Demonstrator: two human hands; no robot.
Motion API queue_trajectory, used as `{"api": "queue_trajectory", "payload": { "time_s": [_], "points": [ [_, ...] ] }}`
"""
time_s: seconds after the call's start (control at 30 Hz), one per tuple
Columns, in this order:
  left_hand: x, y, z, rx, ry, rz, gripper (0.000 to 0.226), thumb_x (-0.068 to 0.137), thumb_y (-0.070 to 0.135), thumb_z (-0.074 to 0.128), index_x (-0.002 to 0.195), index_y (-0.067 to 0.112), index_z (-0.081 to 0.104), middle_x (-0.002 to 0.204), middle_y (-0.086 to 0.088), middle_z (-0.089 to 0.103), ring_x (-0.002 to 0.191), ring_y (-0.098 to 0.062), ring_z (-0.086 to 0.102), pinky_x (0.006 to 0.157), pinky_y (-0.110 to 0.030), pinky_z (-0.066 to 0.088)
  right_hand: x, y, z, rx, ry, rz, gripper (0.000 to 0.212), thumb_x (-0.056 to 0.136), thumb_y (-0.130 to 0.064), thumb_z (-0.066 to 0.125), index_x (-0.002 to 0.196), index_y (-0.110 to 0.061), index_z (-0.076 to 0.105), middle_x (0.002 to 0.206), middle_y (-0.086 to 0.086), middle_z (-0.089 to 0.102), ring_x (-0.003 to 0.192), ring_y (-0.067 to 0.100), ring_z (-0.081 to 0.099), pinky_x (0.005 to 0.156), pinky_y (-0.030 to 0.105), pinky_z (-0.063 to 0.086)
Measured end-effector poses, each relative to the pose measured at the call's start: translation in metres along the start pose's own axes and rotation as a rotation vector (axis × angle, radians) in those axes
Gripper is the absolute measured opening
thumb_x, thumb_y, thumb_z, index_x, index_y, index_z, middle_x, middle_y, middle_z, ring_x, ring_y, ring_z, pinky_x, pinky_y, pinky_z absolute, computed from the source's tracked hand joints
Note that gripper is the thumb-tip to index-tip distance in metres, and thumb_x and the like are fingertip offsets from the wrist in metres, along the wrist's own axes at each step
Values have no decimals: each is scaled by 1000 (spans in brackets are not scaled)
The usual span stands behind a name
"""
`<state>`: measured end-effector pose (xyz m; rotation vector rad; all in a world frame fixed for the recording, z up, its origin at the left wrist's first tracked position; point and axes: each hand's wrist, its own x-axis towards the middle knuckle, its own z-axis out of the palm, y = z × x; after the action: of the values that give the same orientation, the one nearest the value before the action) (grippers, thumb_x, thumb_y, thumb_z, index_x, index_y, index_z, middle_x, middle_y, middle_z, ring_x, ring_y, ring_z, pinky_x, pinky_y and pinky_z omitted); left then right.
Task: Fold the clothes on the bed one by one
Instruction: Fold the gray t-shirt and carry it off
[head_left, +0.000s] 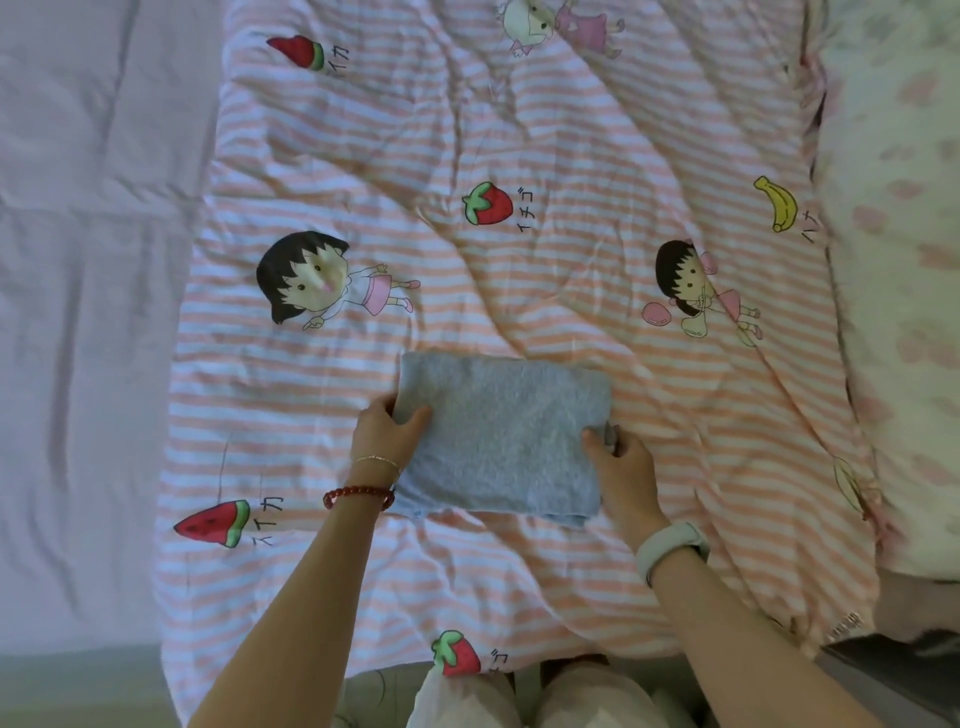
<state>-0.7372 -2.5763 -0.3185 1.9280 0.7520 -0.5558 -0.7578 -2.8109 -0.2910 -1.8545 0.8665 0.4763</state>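
The folded garment (501, 436) is heathered grey-blue. The quilt (597, 156) has pink and white stripes with cartoon girls, strawberries, watermelon slices and a yellow banana. The bed sheet (78, 312) is pale lilac.

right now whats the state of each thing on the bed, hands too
garment: grey, folded into a flat rectangle, lying on the quilt
left hand: fingers grip the garment's left edge
right hand: fingers pinch the garment's right edge
quilt: striped, spread out, wrinkled
sheet: lilac, creased
pillow: lying at the quilt's right
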Motion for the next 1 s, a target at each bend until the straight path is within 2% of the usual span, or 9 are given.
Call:
{"api": "queue_trajectory", "payload": {
  "time_s": [0.07, 0.13, 0.2, 0.3, 0.47, 0.63, 0.73, 0.9, 1.0],
  "points": [
    [2, 0, 1, -7, -14, -54, 18, 87, 24, 60, 85, 7, 57, 77, -1, 54, 69, -16, 50, 58, -24, 37, 3, -1, 1, 9, -16, 3, 18, 89, -21, 59, 89, -5, 50, 81, 12, 52, 80, 30, 54, 71, 40, 47],
    [2, -2, 0, -17, -11, -47, 28, 89, 24, 57, 67, 11, 47, 64, 0, 44, 57, -13, 40, 51, -23, 31, 4, 0, 1, 1, -34, 10, 18, 89, -21, 59, 97, -8, 50, 88, 6, 54, 84, 26, 54, 74, 39, 47],
    [-4, -4, -1, -29, -8, 3, 24, 92, 23, 54, 72, 13, 44, 65, 0, 41, 56, -13, 37, 51, -22, 31, 3, 2, 3, 4, -50, -2, 19, 90, -20, 59, 102, -11, 47, 92, 1, 53, 85, 21, 54, 73, 36, 47],
    [-16, -4, -2, -4, 13, 74, 12, 95, 22, 48, 93, 11, 46, 66, 1, 43, 57, -14, 40, 51, -24, 33, -1, 1, 5, 145, -66, 40, 28, 88, -16, 61, 108, -13, 42, 95, -5, 51, 82, 11, 53, 68, 27, 43],
    [-47, -2, -5, 3, 113, 179, 7, 95, 21, 47, 100, 17, 45, 61, 1, 45, 56, -16, 45, 56, -31, 38, -10, -12, 0, 304, -144, 106, 35, 85, -11, 65, 117, -6, 51, 108, 7, 60, 86, 21, 60, 73, 38, 51],
    [-108, -11, -9, -240, 287, 129, 3, 94, 21, 49, 97, 19, 47, 67, -1, 50, 61, -14, 47, 56, -29, 38, -42, -21, -23, 83, -255, -198, 20, 88, -15, 60, 106, -22, 55, 114, 10, 58, 96, 26, 61, 82, 45, 53],
    [-150, -34, -14, -293, 399, 83, 4, 95, 20, 49, 97, 17, 47, 73, 1, 54, 66, -11, 50, 56, -24, 39, -72, -16, -34, -13, -353, -386, 21, 92, -16, 56, 104, -33, 52, 104, -3, 62, 89, 16, 64, 74, 36, 56],
    [-209, -86, -29, -398, 489, -71, 8, 94, 18, 51, 101, 15, 52, 81, -1, 59, 74, -18, 57, 62, -27, 45, -121, 6, -16, -226, -484, -592, 36, 95, -16, 48, 127, -31, 39, 105, -28, 52, 86, -16, 56, 68, 6, 46],
    [-239, -120, -52, -456, 615, -155, 8, 93, 17, 53, 101, 17, 52, 79, 10, 57, 69, -1, 53, 55, -8, 38, -154, 11, 17, -334, -566, -641, 35, 95, -15, 48, 126, -29, 39, 110, -29, 46, 94, -10, 53, 72, -1, 40]
  ]
}}
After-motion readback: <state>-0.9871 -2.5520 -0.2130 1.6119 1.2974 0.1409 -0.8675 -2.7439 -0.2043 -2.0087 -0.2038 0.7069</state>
